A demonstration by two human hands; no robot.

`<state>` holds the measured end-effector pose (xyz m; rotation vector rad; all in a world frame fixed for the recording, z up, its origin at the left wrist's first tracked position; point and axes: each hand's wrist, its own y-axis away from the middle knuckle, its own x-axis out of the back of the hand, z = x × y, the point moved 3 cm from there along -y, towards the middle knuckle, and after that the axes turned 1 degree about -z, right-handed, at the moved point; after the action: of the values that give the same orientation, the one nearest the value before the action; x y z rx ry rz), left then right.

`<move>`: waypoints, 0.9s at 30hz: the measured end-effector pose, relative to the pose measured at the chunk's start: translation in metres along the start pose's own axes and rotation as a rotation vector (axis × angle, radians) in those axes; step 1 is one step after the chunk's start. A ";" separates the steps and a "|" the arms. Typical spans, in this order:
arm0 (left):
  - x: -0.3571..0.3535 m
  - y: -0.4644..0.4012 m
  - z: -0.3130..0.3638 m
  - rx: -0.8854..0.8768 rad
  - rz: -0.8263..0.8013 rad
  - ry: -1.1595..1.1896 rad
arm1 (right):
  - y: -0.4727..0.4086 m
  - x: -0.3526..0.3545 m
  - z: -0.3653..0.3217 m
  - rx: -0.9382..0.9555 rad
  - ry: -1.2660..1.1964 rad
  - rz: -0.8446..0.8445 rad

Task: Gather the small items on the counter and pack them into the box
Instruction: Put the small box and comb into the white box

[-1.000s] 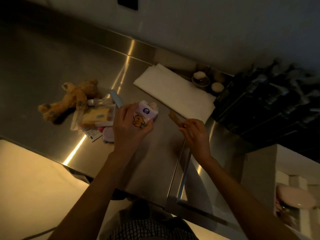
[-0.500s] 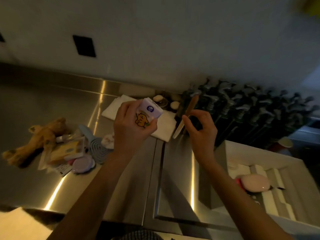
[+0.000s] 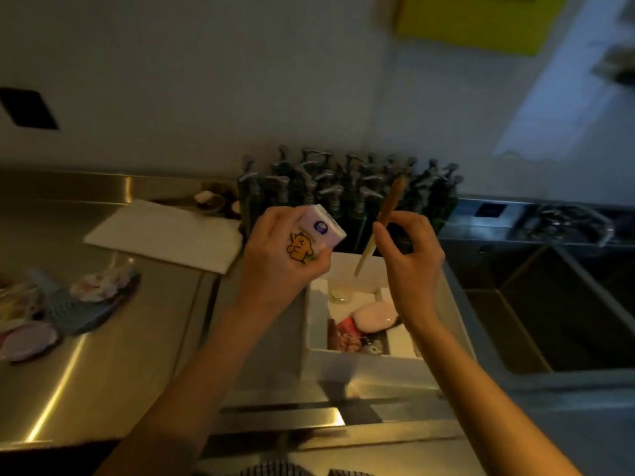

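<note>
Stainless steel counter (image 3: pixel 113 365) runs dim and reflective under a pale wall, with a sink basin (image 3: pixel 563 314) to the right and a cluster of dark pump bottles (image 3: pixel 343 190) at the back. Just in front of the bottles sits the white box (image 3: pixel 316 321), open on top, holding a pink oval case (image 3: pixel 374 317) and some small, hard-to-read items beside it.

Both hands hover over the box. The left hand (image 3: pixel 278 266) curls its fingers and thumb around a small white tissue pack (image 3: pixel 319 231) printed with a yellow cartoon figure; the pack juts up and right out of the grip, above the box's near-left corner. The right hand (image 3: pixel 409 252) pinches a slim wooden stick (image 3: pixel 379 225) between thumb and fingertips near its middle, the stick tilted, its pale lower end pointing down over the box's far edge.

Left on the counter lie a white folded cloth (image 3: pixel 165 235), a grey-blue brush (image 3: pixel 72 310), and a purple round case (image 3: pixel 27 341).
</note>
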<state>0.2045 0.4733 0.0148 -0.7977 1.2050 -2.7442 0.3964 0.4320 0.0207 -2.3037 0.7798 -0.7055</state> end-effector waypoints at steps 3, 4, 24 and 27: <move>-0.042 0.015 0.020 0.018 -0.029 0.018 | 0.007 0.043 0.032 -0.042 -0.002 0.004; -0.056 0.020 0.023 0.030 -0.048 0.031 | 0.009 0.056 0.042 -0.059 -0.004 -0.005; -0.153 0.033 0.011 0.131 -0.415 -0.239 | 0.032 0.105 0.124 -0.249 0.148 -0.161; -0.150 0.028 0.007 0.100 -0.427 -0.298 | 0.026 0.098 0.130 -0.217 0.284 -0.277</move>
<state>0.3327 0.4848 -0.0664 -1.5404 0.9185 -2.8135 0.5372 0.3965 -0.0572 -2.5724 0.6956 -1.1415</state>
